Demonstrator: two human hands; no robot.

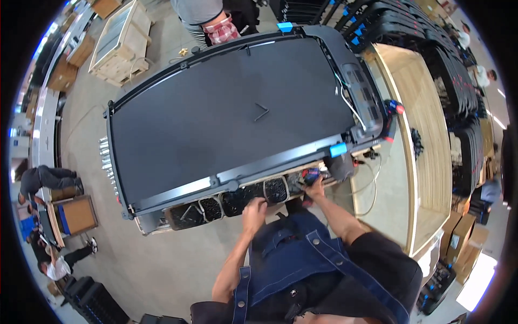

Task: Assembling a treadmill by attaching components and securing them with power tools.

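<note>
Before me lies a treadmill deck with a black running belt [216, 108] inside a dark frame. An L-shaped hex key [262, 112] rests on the belt. Below the near rail runs a row of dark bins [240, 201] full of small black hardware. My left hand [252, 217] is at the near edge of these bins, its fingers curled together; whatever they may hold is too small to make out. To the right, my right hand [315, 189] is closed round a blue and red cordless drill [311, 175], beside the bins and under the rail.
A second red and black power tool [392, 120] sits at the deck's right end. Beyond it stands a large open wooden crate [426, 135]. Black frames [388, 27] are stacked far right. Another person [208, 19] stands across the deck; a cable [372, 200] loops near my right arm.
</note>
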